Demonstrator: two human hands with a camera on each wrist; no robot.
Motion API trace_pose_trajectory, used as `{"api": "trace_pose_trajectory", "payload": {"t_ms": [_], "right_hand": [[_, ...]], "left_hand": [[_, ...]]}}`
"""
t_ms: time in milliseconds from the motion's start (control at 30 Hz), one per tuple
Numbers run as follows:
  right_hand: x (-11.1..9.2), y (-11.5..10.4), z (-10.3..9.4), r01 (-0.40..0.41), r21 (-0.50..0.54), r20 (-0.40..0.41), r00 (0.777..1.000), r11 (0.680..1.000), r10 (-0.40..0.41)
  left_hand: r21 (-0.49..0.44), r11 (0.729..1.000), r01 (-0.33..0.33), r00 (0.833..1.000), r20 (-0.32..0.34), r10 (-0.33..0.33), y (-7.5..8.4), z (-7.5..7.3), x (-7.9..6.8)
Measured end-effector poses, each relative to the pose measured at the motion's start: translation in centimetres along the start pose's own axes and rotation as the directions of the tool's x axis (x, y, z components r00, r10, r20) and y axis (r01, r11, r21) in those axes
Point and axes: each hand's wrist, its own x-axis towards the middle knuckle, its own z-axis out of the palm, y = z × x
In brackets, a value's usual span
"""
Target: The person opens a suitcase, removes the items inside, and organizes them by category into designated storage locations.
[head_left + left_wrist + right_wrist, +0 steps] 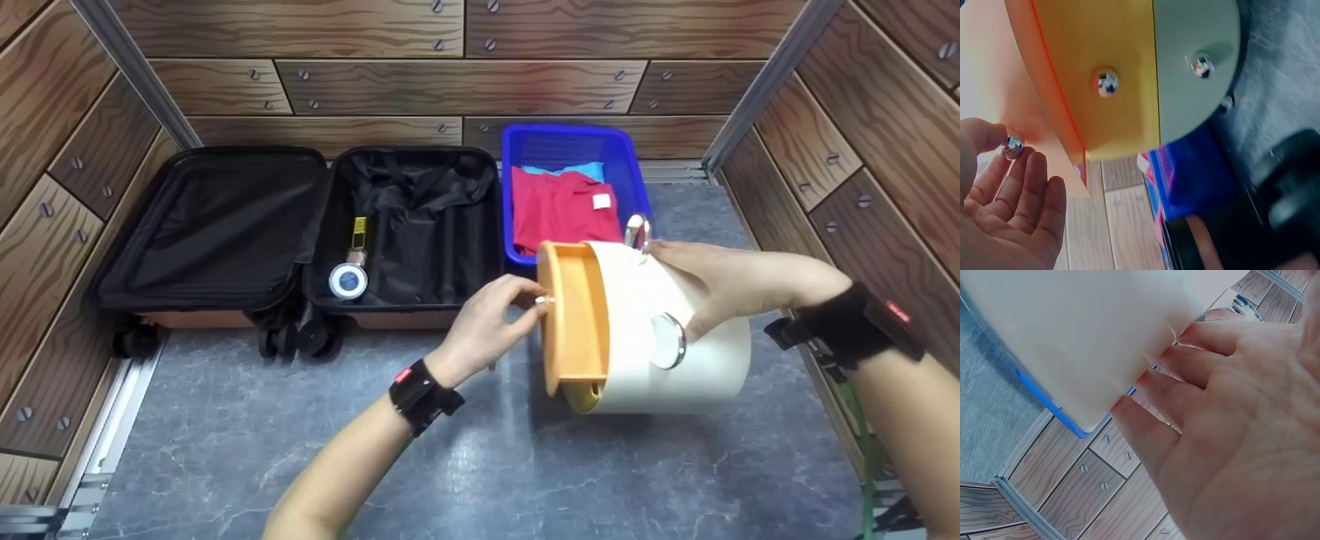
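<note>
A white rounded drawer box (pixel 697 375) stands on the grey surface at the right, with its orange drawer (pixel 555 322) pulled partway out. My left hand (pixel 491 315) pinches that drawer's small silver knob (pixel 1013 147) between thumb and fingers. Beside it in the left wrist view are a yellow drawer front (pixel 1100 118) and a grey-green one (pixel 1199 34), each with its own knob. My right hand (pixel 735 281) rests on the white body, fingers spread and tips pressed against it in the right wrist view. Close to its thumb sits a silver-rimmed disc (pixel 667 341).
Behind the box is a blue basket (pixel 641 191) holding red cloth (pixel 562 210) and light blue cloth. An open black suitcase (pixel 210 225) lies to the left, with a round-faced item on a yellow-and-black strap (pixel 349 279) inside. Wood-patterned walls (pixel 465 86) enclose the back and sides.
</note>
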Motion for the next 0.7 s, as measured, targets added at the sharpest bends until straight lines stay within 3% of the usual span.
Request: {"api": "trace_pose_trajectory", "payload": {"t_ms": [367, 700], "right_hand": [[-0.1, 0.0, 0.1, -0.022, 0.015, -0.005, 1.0, 1.0, 0.022], [-0.2, 0.0, 0.1, -0.046, 0.014, 0.003, 0.999, 0.999, 0.046]], "left_hand": [[-0.008, 0.999, 0.051, 0.998, -0.038, -0.051, -1.3, -3.3, -2.1], [-0.044, 0.993, 0.106, 0.994, -0.038, -0.107, -2.0, -3.4, -3.1]]}}
